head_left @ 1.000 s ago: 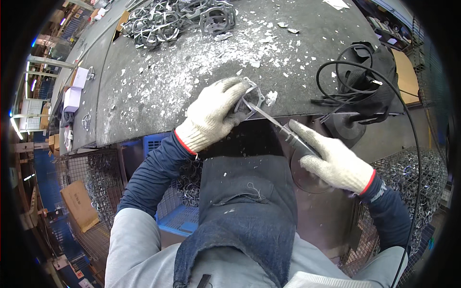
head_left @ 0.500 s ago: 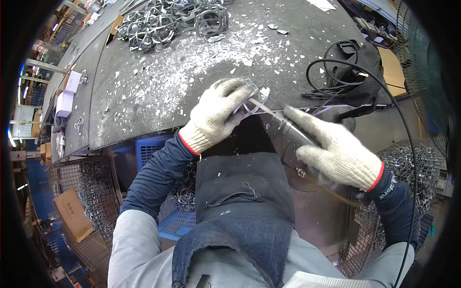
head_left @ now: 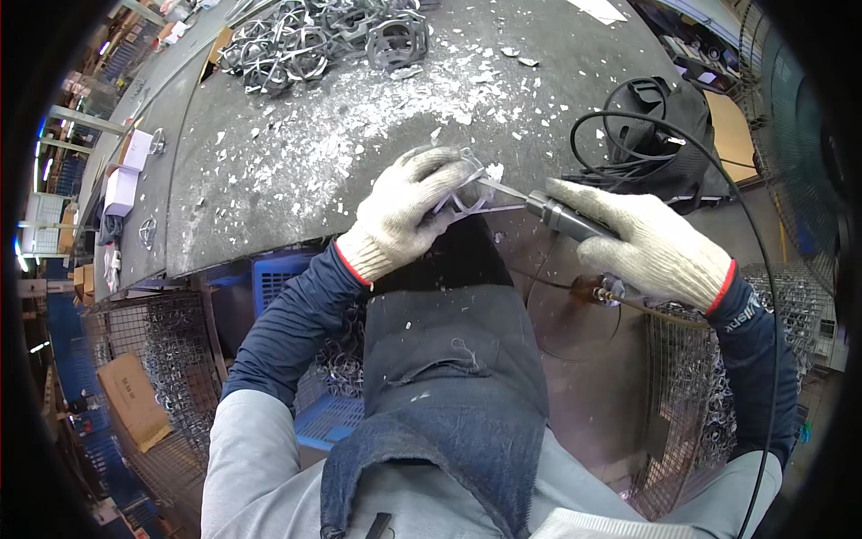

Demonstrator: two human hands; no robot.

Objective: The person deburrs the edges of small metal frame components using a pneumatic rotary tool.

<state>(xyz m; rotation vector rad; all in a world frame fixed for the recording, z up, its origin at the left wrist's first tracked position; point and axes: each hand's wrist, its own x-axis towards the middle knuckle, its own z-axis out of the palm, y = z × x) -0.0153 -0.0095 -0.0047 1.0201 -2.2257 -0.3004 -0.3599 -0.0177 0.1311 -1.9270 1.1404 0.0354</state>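
Observation:
At the table's near edge, my left hand in a white knitted glove with a red cuff is closed around a small openwork metal frame. To its right, my right hand, gloved the same way, wraps round the dark body of an air file. The tool's thin flat metal blade points left and reaches the frame's right side, seemingly touching it. Under the right hand hangs a hose with a brass-coloured fitting. My left fingertips are partly hidden behind the frame.
White flakes litter the dark table. Similar metal frames are heaped at the back. A black bag with cables lies at the right. Wire baskets of metal parts flank me; a fan stands far right.
My right hand has moved slightly right and down, drawing the file back, with its blade now lying flatter. The left hand and the frame have hardly shifted.

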